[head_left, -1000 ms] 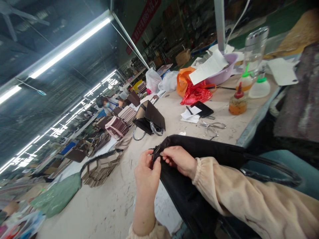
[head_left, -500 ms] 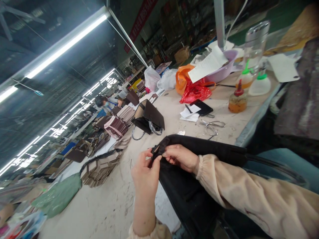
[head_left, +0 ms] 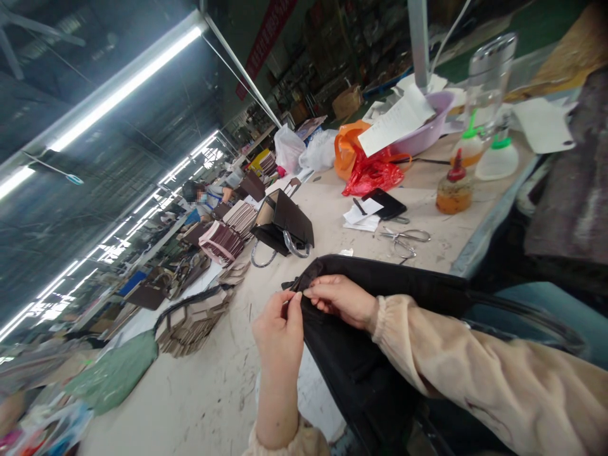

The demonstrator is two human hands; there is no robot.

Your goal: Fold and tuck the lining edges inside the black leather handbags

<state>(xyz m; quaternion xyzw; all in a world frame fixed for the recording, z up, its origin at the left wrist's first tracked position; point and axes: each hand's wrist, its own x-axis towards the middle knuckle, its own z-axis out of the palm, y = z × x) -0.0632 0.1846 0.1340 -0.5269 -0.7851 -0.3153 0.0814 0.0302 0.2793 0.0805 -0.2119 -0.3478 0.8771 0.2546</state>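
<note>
A large black handbag (head_left: 361,373) lies tilted at the near table edge, its handle (head_left: 527,316) reaching off to the right. My left hand (head_left: 281,323) pinches the bag's far left corner between thumb and forefinger. Close beside it, my right hand (head_left: 339,299) is closed on the dark fabric at the same corner, fingertips almost touching the left thumb. What exactly lies between the fingertips is too small to make out. Beyond the hands, a dark brown handbag (head_left: 294,218) with plastic-wrapped handles stands on the table (head_left: 199,392).
Scissors (head_left: 406,235), a black phone-like slab (head_left: 387,204) and a bottle of amber liquid (head_left: 453,193) lie to the right. Farther back are red plastic bags (head_left: 373,177) and a purple basin (head_left: 434,126). Stacked brown panels (head_left: 194,323) sit left. A person (head_left: 204,193) works in the distance.
My left thumb and forefinger have closed tighter on the bag's corner, and the fold there lies flatter. My right hand has shifted slightly left. The rest looks unchanged.
</note>
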